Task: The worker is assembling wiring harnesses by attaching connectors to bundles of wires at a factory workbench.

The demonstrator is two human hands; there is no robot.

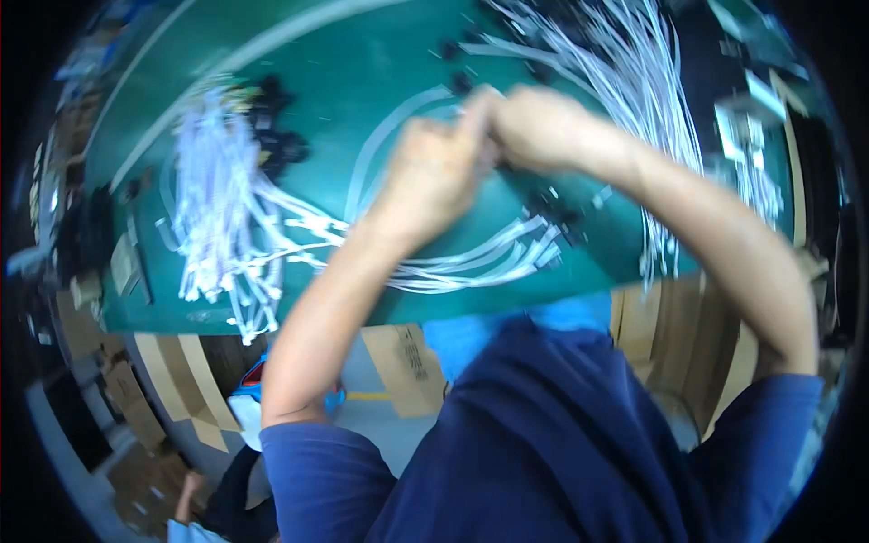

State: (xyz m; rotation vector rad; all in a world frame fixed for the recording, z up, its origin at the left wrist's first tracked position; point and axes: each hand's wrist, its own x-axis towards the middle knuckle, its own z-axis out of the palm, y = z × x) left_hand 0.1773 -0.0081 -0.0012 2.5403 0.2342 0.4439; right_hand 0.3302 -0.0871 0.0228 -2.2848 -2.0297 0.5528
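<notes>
Your two hands meet on a white cable over the green mat.

The white cable (385, 145) curves in an arc from your fingertips, leftward and down toward you; your left hand (433, 172) and right hand (534, 127) pinch it closed together. Beneath lies the green mat (344, 72) on a bench, cardboard boxes (407, 362) below. Left of your fingers, a white cable bundle (217, 217); right, more hanging cables (652, 100); black connectors (552, 204) just beneath.

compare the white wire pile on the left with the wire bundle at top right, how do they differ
The left pile lies spread and tangled across the green mat, its ends fanned out toward the near edge. The right bundle is longer and straighter, its strands running together and hanging over the mat's near edge. Both are thin white wires lying apart from the hands.
</notes>
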